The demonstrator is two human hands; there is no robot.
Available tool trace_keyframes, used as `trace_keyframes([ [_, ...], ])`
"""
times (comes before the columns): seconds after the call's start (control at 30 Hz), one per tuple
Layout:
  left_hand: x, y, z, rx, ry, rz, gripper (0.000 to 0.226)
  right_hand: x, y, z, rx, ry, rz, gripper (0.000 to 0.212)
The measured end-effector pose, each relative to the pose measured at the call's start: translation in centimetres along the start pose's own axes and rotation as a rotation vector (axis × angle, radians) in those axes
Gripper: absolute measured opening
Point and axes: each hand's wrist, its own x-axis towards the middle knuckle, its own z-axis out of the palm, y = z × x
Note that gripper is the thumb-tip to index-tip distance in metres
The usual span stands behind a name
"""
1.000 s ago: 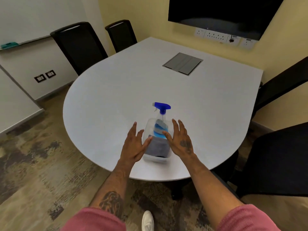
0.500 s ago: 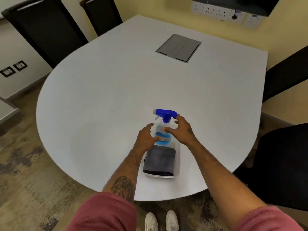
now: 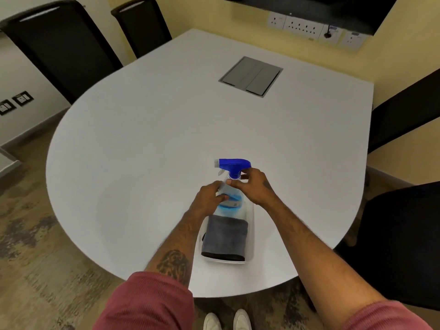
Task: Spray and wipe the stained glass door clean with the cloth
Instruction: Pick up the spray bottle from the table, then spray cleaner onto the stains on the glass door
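A clear spray bottle [image 3: 232, 186] with a blue trigger head stands upright in the far end of a clear plastic tub [image 3: 250, 234] near the white table's front edge. A folded grey cloth [image 3: 225, 239] lies in the tub's near end. My right hand [image 3: 253, 186] wraps the bottle's neck just under the trigger head. My left hand [image 3: 209, 196] presses against the bottle's left side, fingers touching its body. The glass door is out of view.
The rounded white table [image 3: 154, 144] has a grey cable hatch [image 3: 251, 76] at its far middle. Black chairs stand at the far left [image 3: 59, 44], behind it [image 3: 142, 27] and along the right side [image 3: 404, 239]. Wall sockets [image 3: 309, 26] sit below a dark screen.
Both hands went from hovering open beside the tub to closing on the spray bottle. The camera moved closer and tilted down over the table.
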Motion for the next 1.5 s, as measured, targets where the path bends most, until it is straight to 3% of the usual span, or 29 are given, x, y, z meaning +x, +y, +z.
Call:
trace_keyframes([
  [0.37,-9.3,5.5,-6.2,-0.213,0.098,0.086,0.051,-6.6,-10.7,-5.6,0.023,-0.028,-0.336,0.056],
  [0.57,-18.0,7.4,-7.8,-0.334,0.228,0.140,0.040,-12.6,-15.4,-7.1,0.056,-0.151,-0.558,0.048],
  [0.77,-29.7,6.4,-7.2,-0.402,0.394,0.108,0.024,-20.4,-17.7,-5.0,0.148,-0.394,-0.668,0.039],
  [0.9,-38.4,3.9,-5.7,-0.497,0.510,0.054,0.027,-26.3,-18.4,-1.6,0.205,-0.584,-0.708,0.023],
  [1.07,-50.8,-0.3,-3.0,-0.628,0.672,-0.006,0.030,-36.0,-19.7,3.8,0.275,-0.839,-0.779,0.030],
  [1.33,-73.1,-4.7,3.3,-0.744,1.070,-0.065,0.037,-57.7,-21.4,12.5,0.295,-1.258,-0.923,0.022],
  [1.5,-89.3,-6.1,9.0,-0.729,1.341,-0.102,0.027,-74.8,-20.7,16.6,0.312,-1.488,-1.026,0.019],
])
